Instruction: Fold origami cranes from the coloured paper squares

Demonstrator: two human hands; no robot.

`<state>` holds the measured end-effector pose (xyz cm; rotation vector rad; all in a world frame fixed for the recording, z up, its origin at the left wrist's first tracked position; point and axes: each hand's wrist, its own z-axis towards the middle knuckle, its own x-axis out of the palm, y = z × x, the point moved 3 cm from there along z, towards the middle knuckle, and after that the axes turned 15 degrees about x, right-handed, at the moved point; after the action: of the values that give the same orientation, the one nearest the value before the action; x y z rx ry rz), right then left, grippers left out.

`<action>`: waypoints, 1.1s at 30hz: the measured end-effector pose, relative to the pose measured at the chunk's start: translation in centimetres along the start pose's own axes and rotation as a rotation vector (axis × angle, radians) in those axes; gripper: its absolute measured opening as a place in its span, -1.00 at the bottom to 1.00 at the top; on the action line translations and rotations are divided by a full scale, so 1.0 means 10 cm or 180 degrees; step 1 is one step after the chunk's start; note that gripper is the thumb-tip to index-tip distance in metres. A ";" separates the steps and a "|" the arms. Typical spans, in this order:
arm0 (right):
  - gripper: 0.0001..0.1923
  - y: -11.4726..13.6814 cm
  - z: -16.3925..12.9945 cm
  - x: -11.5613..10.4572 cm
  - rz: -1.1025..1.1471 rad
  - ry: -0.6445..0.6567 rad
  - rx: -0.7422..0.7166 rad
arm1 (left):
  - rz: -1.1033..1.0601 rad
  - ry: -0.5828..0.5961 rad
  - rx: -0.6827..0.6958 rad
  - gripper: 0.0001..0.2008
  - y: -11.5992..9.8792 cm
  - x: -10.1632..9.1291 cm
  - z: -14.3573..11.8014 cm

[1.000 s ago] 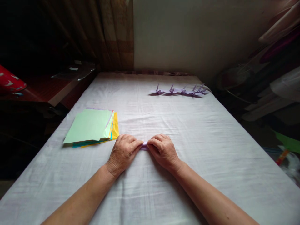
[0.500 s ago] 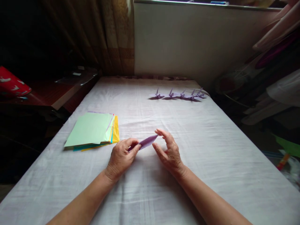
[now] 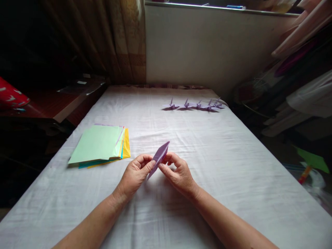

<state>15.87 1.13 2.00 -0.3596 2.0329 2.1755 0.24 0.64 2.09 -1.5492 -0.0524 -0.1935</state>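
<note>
A purple piece of folded origami paper (image 3: 161, 153), long and diamond-shaped, is held tilted above the table, one point up and away, the other down toward me. My left hand (image 3: 137, 172) pinches its left side, thumb on top and fingers behind. My right hand (image 3: 178, 172) is closed on the right edge between thumb and curled fingers; its fingertips are partly hidden behind the paper. To the left of my left hand lies a stack of coloured paper sheets (image 3: 95, 143), pale green on top, with yellow and teal edges sticking out.
Several purple paper cranes (image 3: 186, 104) stand in a row at the far right of the cloth-covered table (image 3: 207, 207). Beyond the left edge is a dark wooden desk (image 3: 46, 103) with a red object (image 3: 11, 95). A pale wall (image 3: 207, 48) closes off the back; clothes (image 3: 313, 97) hang at the right.
The purple paper has turned from nearly level to a steeper slant. My right hand, apart with spread fingers before, has moved left and closed on the paper's right edge. The view shifted slightly.
</note>
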 end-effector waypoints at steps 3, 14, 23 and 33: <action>-0.86 -0.04 0.00 0.02 0.0076 -0.0038 0.0246 | 0.0022 0.0080 -0.0045 -0.56 0.01 0.01 -0.01; -0.83 -0.11 -0.02 0.06 0.0398 0.0268 0.0661 | 0.0379 0.0310 0.0026 -0.63 0.11 -0.01 0.00; -0.84 -0.18 0.05 0.00 0.0552 0.0142 0.0814 | 0.0594 0.0456 -0.0071 -0.68 0.10 -0.04 0.01; -0.87 -0.25 0.09 -0.13 -0.0481 -0.0234 0.0653 | 0.1986 0.0611 0.0925 -0.74 0.09 -0.16 0.05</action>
<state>17.70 2.31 -0.04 -0.3873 2.0905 1.8464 -1.14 1.32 0.98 -1.1870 0.5278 0.1567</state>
